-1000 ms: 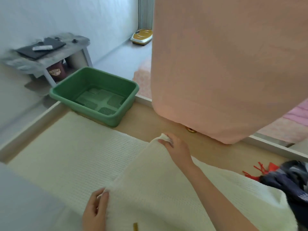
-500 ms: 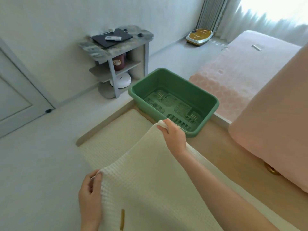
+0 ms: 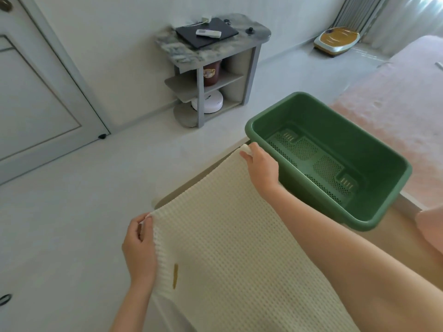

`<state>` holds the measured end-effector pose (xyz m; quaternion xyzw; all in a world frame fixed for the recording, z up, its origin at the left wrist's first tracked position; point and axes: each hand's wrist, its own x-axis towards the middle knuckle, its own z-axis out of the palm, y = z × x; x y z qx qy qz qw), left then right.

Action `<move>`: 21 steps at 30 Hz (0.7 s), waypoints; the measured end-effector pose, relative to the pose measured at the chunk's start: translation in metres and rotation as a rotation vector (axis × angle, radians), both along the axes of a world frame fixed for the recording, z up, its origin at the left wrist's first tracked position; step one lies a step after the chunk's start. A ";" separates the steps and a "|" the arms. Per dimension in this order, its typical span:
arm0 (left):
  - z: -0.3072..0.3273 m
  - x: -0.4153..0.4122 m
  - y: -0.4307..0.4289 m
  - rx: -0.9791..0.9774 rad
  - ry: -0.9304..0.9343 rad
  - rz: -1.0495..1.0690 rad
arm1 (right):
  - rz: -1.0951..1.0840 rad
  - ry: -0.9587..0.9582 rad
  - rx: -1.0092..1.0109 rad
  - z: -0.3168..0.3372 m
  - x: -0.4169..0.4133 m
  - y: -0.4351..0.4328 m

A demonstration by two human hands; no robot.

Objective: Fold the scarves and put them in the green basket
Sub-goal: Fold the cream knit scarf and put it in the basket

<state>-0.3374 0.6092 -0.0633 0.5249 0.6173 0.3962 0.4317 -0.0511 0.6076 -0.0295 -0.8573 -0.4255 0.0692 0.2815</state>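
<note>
We hold the cream waffle-knit scarf [image 3: 227, 248] stretched between both hands, mid-frame. Our left hand [image 3: 140, 250], at lower left, pinches one corner between thumb and curled fingers. Our right hand [image 3: 261, 168], at centre, pinches the other corner, just beside the near wall of the green rectangular plastic basket [image 3: 347, 130]. The basket sits at centre right on the pale wooden surface [image 3: 395, 248], its perforated floor showing. The scarf runs down to the lower edge of the frame, passing under our right forearm.
</note>
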 end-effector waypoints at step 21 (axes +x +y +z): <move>-0.076 0.010 0.042 -0.121 0.222 -0.108 | 0.128 -0.275 -0.292 -0.104 0.030 0.037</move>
